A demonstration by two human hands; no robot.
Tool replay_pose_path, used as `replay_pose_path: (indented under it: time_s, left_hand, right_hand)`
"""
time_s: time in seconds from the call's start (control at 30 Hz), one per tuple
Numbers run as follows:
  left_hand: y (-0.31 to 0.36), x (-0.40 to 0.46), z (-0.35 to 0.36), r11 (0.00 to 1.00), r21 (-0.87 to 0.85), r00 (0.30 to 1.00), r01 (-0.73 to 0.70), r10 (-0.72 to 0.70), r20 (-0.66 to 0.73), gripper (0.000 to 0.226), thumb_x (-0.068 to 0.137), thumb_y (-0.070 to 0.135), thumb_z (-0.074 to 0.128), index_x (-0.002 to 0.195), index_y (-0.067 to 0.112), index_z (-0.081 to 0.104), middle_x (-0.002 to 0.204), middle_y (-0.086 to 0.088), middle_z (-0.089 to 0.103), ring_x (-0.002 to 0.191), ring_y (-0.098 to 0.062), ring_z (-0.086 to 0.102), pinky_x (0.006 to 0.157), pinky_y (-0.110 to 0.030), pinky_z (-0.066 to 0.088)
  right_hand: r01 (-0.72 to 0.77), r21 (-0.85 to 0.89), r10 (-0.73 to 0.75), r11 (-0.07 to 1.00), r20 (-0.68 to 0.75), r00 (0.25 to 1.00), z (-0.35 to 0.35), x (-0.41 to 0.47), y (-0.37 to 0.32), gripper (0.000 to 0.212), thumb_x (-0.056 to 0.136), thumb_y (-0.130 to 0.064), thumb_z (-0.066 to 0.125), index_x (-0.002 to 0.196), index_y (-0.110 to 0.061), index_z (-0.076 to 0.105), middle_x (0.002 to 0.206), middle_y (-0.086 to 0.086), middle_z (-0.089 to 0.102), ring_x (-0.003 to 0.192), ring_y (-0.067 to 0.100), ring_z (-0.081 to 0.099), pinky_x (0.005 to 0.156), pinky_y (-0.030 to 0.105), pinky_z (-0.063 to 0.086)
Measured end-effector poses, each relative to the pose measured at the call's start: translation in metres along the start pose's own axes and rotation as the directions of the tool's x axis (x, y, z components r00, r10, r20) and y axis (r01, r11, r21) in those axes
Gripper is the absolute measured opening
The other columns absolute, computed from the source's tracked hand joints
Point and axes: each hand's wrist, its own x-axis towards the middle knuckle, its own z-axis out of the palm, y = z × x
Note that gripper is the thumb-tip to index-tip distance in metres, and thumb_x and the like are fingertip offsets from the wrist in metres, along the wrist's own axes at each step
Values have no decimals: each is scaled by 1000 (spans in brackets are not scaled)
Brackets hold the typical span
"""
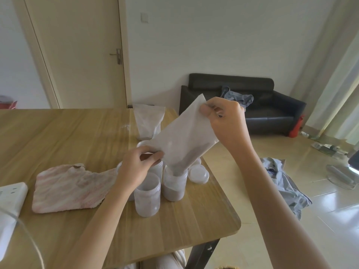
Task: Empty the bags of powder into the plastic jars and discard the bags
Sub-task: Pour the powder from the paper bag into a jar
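Observation:
A translucent white bag (184, 136) is tilted mouth-down over an open plastic jar (174, 186), and brownish powder sits in the bag's lower corner and in the jar's bottom. My right hand (223, 121) pinches the bag's raised upper end. My left hand (138, 166) pinches the bag's lower left edge near the jar mouth. A second open jar (147, 199) stands in front, beside the first. More jars stand behind my left hand, partly hidden. Another bag (148, 121) with powder stands upright farther back on the table.
The wooden table (64, 136) holds a pink-white cloth (71, 187) at the left, a white power strip (10, 199) at the left edge and jar lids (199, 174) near the right edge. Clothes (287, 183) lie on the floor to the right. A black sofa (252, 105) stands behind.

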Motion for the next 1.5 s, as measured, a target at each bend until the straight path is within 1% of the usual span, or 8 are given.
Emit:
replay_pose_path:
  time_s: [0.13, 0.63, 0.77, 0.9, 1.2, 1.27, 1.33, 1.5]
  left_hand:
    - [1, 0, 0, 1000, -23, 1000, 0, 0, -2, 8, 84, 17, 78, 81, 23, 74, 73, 10, 76, 71, -2, 73, 68, -7, 51]
    - [2, 0, -1, 999, 30, 1000, 19, -19, 17, 4, 85, 23, 77, 82, 23, 75, 75, 9, 77, 74, -3, 73, 71, -9, 52]
    - [1, 0, -1, 999, 38, 999, 24, -24, 21, 4, 84, 25, 78, 81, 25, 75, 76, 9, 77, 76, -4, 73, 73, -14, 53]
    - [0, 0, -1, 998, 39, 999, 43, -44, 19, 4, 84, 26, 78, 81, 26, 75, 76, 9, 77, 77, -5, 74, 79, -23, 53]
    - [-1, 0, 0, 998, 41, 998, 54, -55, 19, 5, 85, 28, 77, 81, 28, 74, 75, 10, 76, 76, -3, 73, 76, -21, 49]
    - [-2, 0, 0, 998, 21, 998, 55, -55, 16, 5, 84, 28, 78, 80, 29, 75, 76, 9, 77, 77, -5, 74, 79, -24, 51]
    - [-2, 0, -1, 998, 36, 999, 49, -49, 15, 7, 84, 27, 78, 78, 29, 74, 75, 9, 76, 77, -5, 74, 80, -26, 53]
    - [-3, 0, 1, 998, 48, 998, 52, -53, 19, 5, 85, 28, 77, 81, 27, 74, 75, 11, 76, 75, -2, 73, 74, -18, 49]
  right_hand:
    - [-5, -5, 5, 1000, -49, 999, 0, 0, 0, 12, 92, -21, 62, 90, -19, 73, 78, -14, 67, 83, 9, 62, 73, 19, 47]
    - [-30, 4, 30, 1000, 25, 999, 0, 1, -2, 11, 92, -20, 62, 89, -17, 73, 81, -5, 69, 82, 13, 62, 66, 13, 44]
    - [-30, 2, 30, 1000, 12, 999, -1, 1, -3, 10, 92, -21, 63, 87, -23, 72, 80, -11, 68, 82, 8, 62, 64, 8, 42]
    - [-44, -4, 44, 999, -22, 999, -1, 1, -2, 11, 93, -21, 62, 90, -21, 73, 80, -10, 68, 82, 9, 63, 68, 13, 45]
    - [-21, 1, 21, 1000, 27, 999, -1, 1, -6, 10, 92, -20, 63, 90, -16, 73, 83, -3, 70, 82, 13, 62, 72, 20, 48]
    - [-19, 2, 19, 1000, -19, 1000, -3, 1, -6, 11, 92, -20, 63, 91, -18, 73, 83, -6, 70, 84, 11, 63, 72, 16, 47]
    - [-15, 1, 15, 1000, 42, 999, -4, 1, -7, 10, 92, -20, 64, 90, -16, 73, 83, -5, 70, 84, 12, 63, 73, 15, 45]
    - [-22, 5, 22, 1000, 3, 1000, -5, 2, -8, 9, 92, -20, 63, 89, -20, 72, 82, -8, 69, 83, 9, 62, 68, 9, 43]
